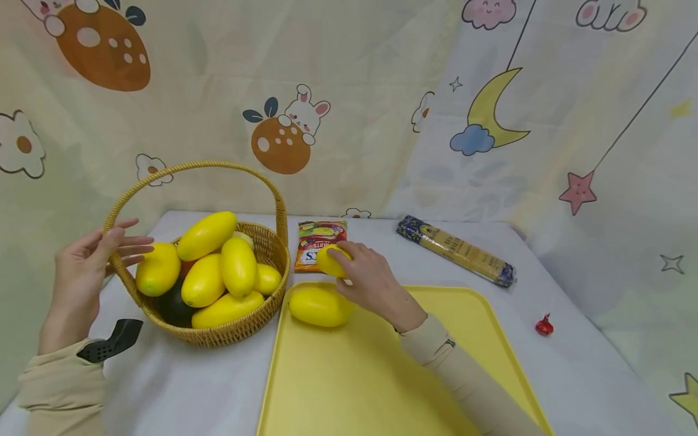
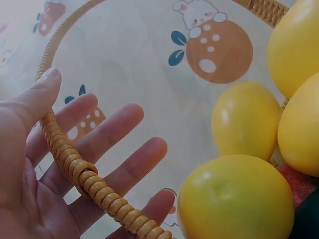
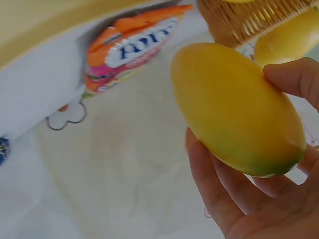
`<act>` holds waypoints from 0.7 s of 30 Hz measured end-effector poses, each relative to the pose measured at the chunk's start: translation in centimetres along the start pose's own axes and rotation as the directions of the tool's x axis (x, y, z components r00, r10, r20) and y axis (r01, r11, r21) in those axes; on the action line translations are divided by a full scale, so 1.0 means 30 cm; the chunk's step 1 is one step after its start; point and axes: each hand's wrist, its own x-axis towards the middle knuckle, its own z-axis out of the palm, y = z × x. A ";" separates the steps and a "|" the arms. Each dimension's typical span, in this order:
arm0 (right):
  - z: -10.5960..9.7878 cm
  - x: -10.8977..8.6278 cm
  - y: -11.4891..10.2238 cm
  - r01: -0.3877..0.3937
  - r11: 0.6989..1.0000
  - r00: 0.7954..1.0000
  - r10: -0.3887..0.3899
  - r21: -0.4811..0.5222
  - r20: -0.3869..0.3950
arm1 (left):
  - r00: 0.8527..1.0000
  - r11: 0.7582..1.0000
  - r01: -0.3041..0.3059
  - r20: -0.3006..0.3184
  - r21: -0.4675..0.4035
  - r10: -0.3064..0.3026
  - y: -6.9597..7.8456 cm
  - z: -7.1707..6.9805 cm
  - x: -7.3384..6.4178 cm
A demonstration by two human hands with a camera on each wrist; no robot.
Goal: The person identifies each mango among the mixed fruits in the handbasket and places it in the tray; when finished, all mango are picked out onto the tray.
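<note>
My right hand (image 1: 373, 281) grips a yellow mango (image 3: 234, 109) with a greenish end, thumb on one side and fingers on the other. It is held above the far left edge of the yellow tray (image 1: 403, 375), overlapping a candy packet in the head view. Another yellow mango (image 1: 320, 306) lies in the tray's far left corner. At the left, the handle (image 2: 94, 184) of a wicker basket (image 1: 218, 335) crosses the palm of my left hand (image 1: 87, 266), whose fingers are extended. Several yellow mangoes (image 1: 207, 236) fill the basket, with a dark round thing (image 1: 176, 306) partly hidden among them.
Behind the tray lies the orange and red candy packet (image 1: 305, 242). A long pack of noodles (image 1: 458, 250) rests at the back right, and a small red object (image 1: 544, 325) sits right of the tray. A patterned cloth (image 1: 360, 121) hangs behind the white table.
</note>
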 end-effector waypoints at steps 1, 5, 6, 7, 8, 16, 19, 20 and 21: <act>0.003 -0.013 0.007 -0.012 1.000 1.000 0.012 -0.001 0.017 | 1.000 1.000 0.000 -0.004 0.012 0.000 0.001 0.000 0.000; 0.018 -0.064 0.024 -0.039 0.999 0.997 0.039 -0.004 0.069 | 1.000 0.999 0.002 -0.015 0.041 -0.001 0.005 0.000 0.003; 0.022 -0.076 0.026 -0.040 0.999 0.996 0.040 -0.007 0.079 | 1.000 0.999 0.000 -0.016 0.041 0.000 0.006 0.000 0.003; 0.027 -0.087 0.027 -0.039 0.999 0.995 0.040 -0.010 0.088 | 1.000 0.999 0.000 -0.017 0.039 0.001 0.006 0.000 0.003; 0.030 -0.097 0.028 -0.040 0.999 0.995 0.041 -0.008 0.095 | 1.000 0.999 -0.002 -0.018 0.041 0.002 0.006 0.000 0.003; 0.066 -0.153 0.040 -0.007 1.000 0.998 0.007 0.008 0.064 | 0.999 0.999 -0.005 -0.033 0.044 0.006 0.002 0.001 -0.001; 0.074 -0.171 0.043 -0.005 1.000 0.998 0.004 0.020 0.055 | 1.000 0.999 -0.002 -0.027 0.036 0.003 0.001 0.002 -0.001; 0.076 -0.178 0.044 -0.007 1.000 0.998 0.005 0.024 0.057 | 1.000 1.000 0.001 -0.023 0.027 -0.001 0.001 0.002 -0.001; 0.078 -0.185 0.045 -0.009 1.000 0.998 0.007 0.028 0.061 | 1.000 1.000 0.003 -0.017 0.015 -0.003 0.001 0.002 0.000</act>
